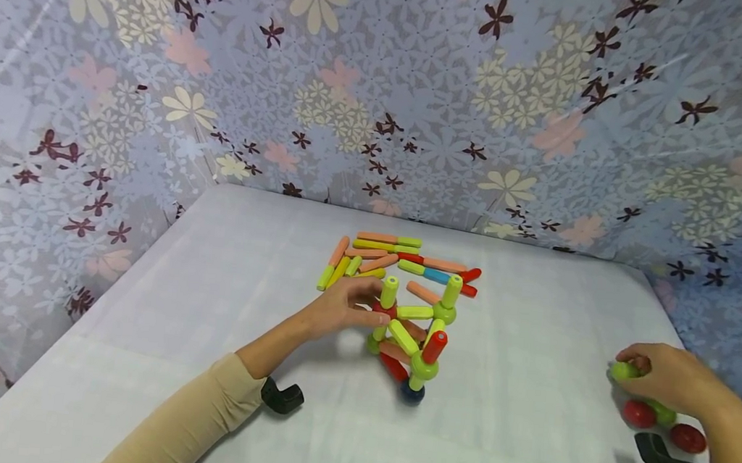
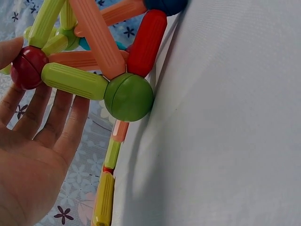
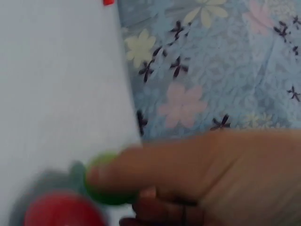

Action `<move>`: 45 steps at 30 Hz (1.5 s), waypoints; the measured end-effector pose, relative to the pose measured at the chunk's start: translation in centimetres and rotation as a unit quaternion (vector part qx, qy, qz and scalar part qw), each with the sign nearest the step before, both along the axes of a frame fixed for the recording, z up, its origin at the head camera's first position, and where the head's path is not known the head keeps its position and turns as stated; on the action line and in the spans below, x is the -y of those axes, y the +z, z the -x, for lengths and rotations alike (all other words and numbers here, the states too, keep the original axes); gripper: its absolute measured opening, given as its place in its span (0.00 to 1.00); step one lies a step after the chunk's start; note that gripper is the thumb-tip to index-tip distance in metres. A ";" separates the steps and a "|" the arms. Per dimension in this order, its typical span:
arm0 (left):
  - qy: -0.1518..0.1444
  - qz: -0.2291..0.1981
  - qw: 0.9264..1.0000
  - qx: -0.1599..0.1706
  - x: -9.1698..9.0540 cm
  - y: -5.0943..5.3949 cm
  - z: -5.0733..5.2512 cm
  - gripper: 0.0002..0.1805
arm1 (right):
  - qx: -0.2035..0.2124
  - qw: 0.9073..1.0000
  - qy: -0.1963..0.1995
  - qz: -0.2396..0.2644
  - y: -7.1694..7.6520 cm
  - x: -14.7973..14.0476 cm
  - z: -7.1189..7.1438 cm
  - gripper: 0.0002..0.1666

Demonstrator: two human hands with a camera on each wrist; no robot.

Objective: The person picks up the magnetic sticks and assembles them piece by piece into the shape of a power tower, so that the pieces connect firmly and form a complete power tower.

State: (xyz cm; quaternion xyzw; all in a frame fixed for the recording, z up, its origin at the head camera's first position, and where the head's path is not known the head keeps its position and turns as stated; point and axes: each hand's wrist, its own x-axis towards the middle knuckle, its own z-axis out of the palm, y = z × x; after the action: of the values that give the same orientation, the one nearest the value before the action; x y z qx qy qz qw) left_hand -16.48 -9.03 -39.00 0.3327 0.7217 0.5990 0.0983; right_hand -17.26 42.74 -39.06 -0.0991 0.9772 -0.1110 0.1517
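Note:
Near the table's middle stands a frame of magnetic sticks and balls point(image 1: 404, 337), with lime, orange and red sticks. My left hand point(image 1: 342, 305) grips it at its upper red ball point(image 2: 29, 68), thumb on one side and fingers on the other. In the left wrist view, a green ball point(image 2: 129, 97) joins several sticks low down. At the far right, my right hand point(image 1: 676, 379) pinches a lime-green ball point(image 1: 624, 371) between thumb and fingers. Beside that hand lie two red balls point(image 1: 639, 413) and another green ball point(image 1: 665, 413), partly hidden. The right wrist view is blurred.
Behind the frame lies a group of loose sticks point(image 1: 376, 255) in orange, yellow, lime, red and blue. A white cloth point(image 1: 525, 432) covers the table. Flower-patterned fabric point(image 1: 381, 101) rises along the back and sides.

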 end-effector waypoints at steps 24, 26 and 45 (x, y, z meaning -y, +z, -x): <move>-0.006 -0.006 1.000 0.002 0.9 -3.3 2.0 0.15 | -0.263 0.915 0.122 0.281 7.1 23.1 -0.9 0.20; -0.008 -0.007 1.000 0.000 1.0 -3.4 2.1 0.15 | -0.264 0.914 0.120 0.285 6.9 22.9 -1.1 0.22; -0.018 -0.021 1.000 -0.004 1.0 -3.5 2.5 0.17 | -0.200 0.968 -0.140 0.052 0.9 2.0 -1.1 0.35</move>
State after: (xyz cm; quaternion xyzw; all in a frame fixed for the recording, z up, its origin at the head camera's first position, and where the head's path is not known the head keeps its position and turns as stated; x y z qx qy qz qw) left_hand -18.98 -10.05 -42.49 0.3500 0.7031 0.6111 0.0984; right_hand -16.18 40.71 -38.13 0.0111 0.9847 -0.1593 -0.0692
